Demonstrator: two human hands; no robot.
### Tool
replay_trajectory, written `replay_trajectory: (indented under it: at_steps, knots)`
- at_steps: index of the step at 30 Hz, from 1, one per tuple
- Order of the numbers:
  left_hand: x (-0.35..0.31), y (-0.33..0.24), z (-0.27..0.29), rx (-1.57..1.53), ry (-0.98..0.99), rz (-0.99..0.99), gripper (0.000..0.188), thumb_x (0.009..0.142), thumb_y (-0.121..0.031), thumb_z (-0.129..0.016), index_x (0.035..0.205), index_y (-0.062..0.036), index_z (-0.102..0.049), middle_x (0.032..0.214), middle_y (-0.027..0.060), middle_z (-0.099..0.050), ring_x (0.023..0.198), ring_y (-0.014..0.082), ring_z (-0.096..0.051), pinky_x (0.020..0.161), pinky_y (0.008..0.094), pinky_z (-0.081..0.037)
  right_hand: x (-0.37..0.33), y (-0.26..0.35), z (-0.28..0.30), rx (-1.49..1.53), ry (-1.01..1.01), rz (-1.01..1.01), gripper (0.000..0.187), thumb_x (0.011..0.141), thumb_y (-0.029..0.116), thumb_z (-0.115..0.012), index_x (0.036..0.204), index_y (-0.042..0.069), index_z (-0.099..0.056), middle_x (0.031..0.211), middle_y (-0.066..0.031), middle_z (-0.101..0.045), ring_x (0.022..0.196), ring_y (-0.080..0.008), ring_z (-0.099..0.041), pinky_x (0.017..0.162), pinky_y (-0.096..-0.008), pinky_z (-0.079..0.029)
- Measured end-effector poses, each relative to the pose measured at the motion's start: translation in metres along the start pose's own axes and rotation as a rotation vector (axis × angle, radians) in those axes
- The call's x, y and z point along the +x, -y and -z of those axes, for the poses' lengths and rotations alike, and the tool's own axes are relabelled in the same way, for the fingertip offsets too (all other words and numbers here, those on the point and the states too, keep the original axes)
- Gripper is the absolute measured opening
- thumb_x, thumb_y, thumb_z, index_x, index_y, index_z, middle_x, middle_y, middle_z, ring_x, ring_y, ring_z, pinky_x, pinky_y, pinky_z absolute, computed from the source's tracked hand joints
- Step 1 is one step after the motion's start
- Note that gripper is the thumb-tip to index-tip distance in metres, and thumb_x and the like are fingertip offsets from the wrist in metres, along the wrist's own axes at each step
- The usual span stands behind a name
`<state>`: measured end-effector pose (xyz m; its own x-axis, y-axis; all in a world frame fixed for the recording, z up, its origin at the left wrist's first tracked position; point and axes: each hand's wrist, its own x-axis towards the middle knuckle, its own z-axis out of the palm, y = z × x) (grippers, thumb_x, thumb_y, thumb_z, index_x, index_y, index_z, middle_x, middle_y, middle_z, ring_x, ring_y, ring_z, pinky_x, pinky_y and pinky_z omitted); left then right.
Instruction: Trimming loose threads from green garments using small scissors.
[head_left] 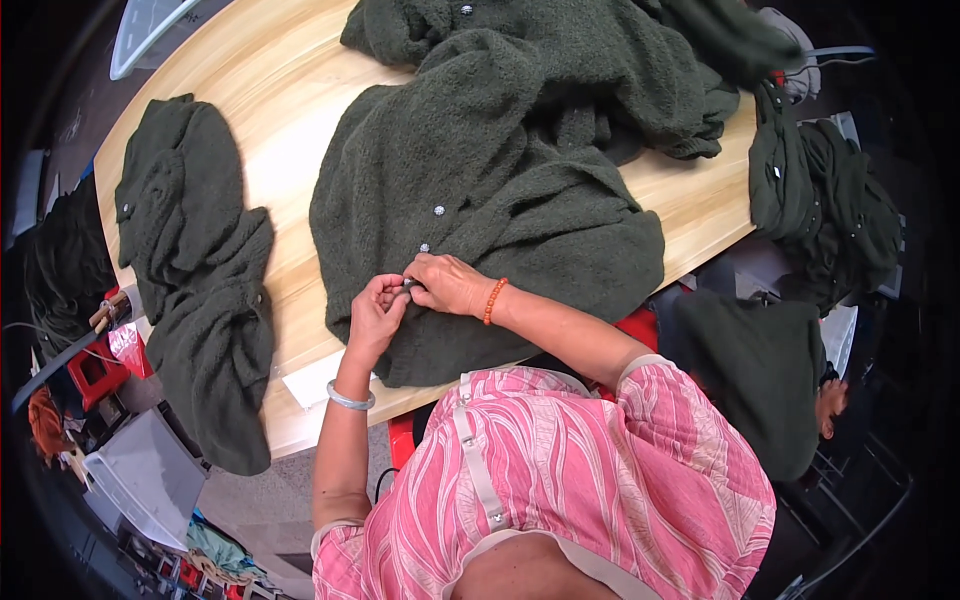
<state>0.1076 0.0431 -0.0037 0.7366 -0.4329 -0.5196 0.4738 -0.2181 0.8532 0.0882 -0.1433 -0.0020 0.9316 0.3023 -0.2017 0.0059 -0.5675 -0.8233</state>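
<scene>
A dark green knitted cardigan [420, 160] lies spread over the table in front of me, with round sparkly buttons in a row along its front. Near the cardigan's lower edge, my left hand [376, 312] and my right hand [447, 284] meet. Both have their fingers pinched together on a small bit of the garment, in line with a shiny button [425, 248] just above. Whether a button or a thread sits between the fingertips is too small to tell. Another sparkly button [439, 210] shows farther up the same line.
A second dark green garment [195, 270] lies along the table's left side and hangs over its edge. More green garments [825, 210] are heaped at the right, near another person's hand [830, 405]. A white sheet [312, 381] lies by the table's front edge. A grey-white bin [150, 475] stands lower left.
</scene>
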Motion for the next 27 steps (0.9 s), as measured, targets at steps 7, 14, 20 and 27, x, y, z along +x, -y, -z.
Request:
replay_trajectory:
  at_steps: [7,14,20,27]
  knots:
    - [0.004,0.008,0.004,0.402,-0.109,-0.265,0.009,0.085,-0.001,-0.059,0.092,0.0034,-0.063,0.081,0.0108,-0.061,0.069,0.0163,-0.058,0.064,0.0252,-0.046,0.001,-0.006,-0.005,0.004,0.054,0.007,0.023,0.079,0.011,-0.06,0.098,-0.003,-0.064,0.092,-0.0216,-0.062,0.09,-0.0387,-0.061,0.083,-0.045,-0.049]
    - [0.006,0.017,0.005,0.208,-0.104,-0.12,0.007,0.089,-0.003,-0.057,0.092,0.0014,-0.063,0.078,0.0017,-0.061,0.069,0.0066,-0.054,0.063,0.0235,-0.045,0.001,-0.003,-0.015,0.04,0.012,-0.089,0.021,0.078,0.003,-0.058,0.096,-0.004,-0.065,0.091,-0.0226,-0.062,0.091,-0.0383,-0.06,0.084,-0.0436,-0.048]
    - [0.006,0.025,0.005,0.196,-0.104,-0.138,0.007,0.091,-0.005,-0.057,0.094,-0.0004,-0.062,0.079,-0.0056,-0.056,0.07,0.0021,-0.046,0.062,0.0177,-0.038,0.001,0.003,-0.015,0.045,-0.056,-0.136,0.016,0.076,-0.001,-0.057,0.088,-0.004,-0.066,0.091,-0.0247,-0.061,0.09,-0.0406,-0.061,0.083,-0.0449,-0.05]
    - [0.013,0.022,0.015,0.095,-0.034,0.01,0.007,0.092,-0.005,-0.057,0.093,-0.0005,-0.062,0.082,-0.0054,-0.059,0.073,0.002,-0.048,0.065,0.0171,-0.039,-0.006,0.011,-0.019,0.056,-0.082,-0.133,0.013,0.081,0.003,-0.06,0.092,-0.003,-0.064,0.088,-0.0213,-0.061,0.087,-0.0389,-0.06,0.078,-0.0442,-0.049]
